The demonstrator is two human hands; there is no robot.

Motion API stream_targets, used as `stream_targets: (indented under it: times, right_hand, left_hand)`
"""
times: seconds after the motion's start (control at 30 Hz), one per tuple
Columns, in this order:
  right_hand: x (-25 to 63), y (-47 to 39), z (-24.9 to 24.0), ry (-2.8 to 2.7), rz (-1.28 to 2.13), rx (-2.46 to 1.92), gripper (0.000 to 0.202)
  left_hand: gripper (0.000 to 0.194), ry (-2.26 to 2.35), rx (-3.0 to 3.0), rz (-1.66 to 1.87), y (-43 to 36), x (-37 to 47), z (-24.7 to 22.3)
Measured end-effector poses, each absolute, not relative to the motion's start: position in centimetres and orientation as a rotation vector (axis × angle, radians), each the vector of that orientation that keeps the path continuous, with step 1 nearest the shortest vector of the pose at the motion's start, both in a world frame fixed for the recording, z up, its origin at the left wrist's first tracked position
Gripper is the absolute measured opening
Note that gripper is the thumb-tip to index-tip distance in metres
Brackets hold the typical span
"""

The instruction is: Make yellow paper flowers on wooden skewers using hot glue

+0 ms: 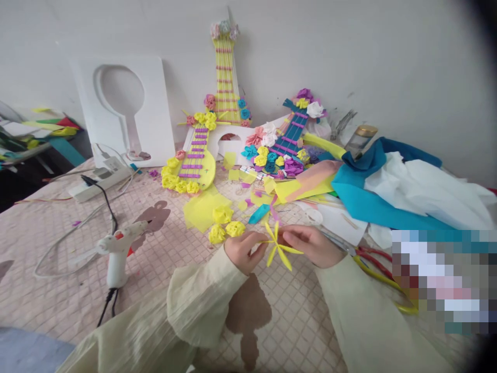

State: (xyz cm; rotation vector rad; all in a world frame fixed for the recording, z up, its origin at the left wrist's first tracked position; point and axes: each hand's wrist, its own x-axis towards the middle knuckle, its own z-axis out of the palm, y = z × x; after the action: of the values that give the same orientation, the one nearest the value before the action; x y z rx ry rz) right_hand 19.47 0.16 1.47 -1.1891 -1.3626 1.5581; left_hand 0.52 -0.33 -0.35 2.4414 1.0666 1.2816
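Between my two hands, above the tiled-pattern table, is a yellow star-shaped paper piece (276,245) with several narrow pointed petals. My left hand (246,251) pinches it from the left, fingers closed. On the other side my right hand (310,244) has its fingers closed on the piece's upper right part. Several crumpled yellow paper flowers (223,214) lie just beyond my left hand, beside a sheet of yellow paper (202,210). A teal paper piece (259,213) lies behind the star-shaped piece.
A white glue gun (117,259) with cords stands left, near a power strip (103,181). Decorated guitar shapes (207,166) and a white cut-out board (155,114) stand behind. Right are red-and-yellow-handled tools (378,264), teal material (396,207) and a jar (361,139).
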Motion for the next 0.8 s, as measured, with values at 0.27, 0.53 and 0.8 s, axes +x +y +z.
stream_targets:
  times: [0.27, 0.53, 0.8]
  right_hand:
    - [18.5, -0.6, 1.8, -1.341, 1.717, -1.125, 0.028]
    - [19.3, 0.0, 2.2, -1.232, 1.591, -1.224, 0.021]
    - [21.4, 1.4, 2.3, -0.82, 1.015, -1.16, 0.013]
  left_hand:
    - [0.009, 1.016, 2.454, 1.275, -0.5, 0.4, -0.2]
    - [0.014, 1.021, 2.41, 1.27, -0.2, 0.1, 0.1]
    - [0.015, 0.609, 2.531, 1.305, -0.6, -0.3, 1.0]
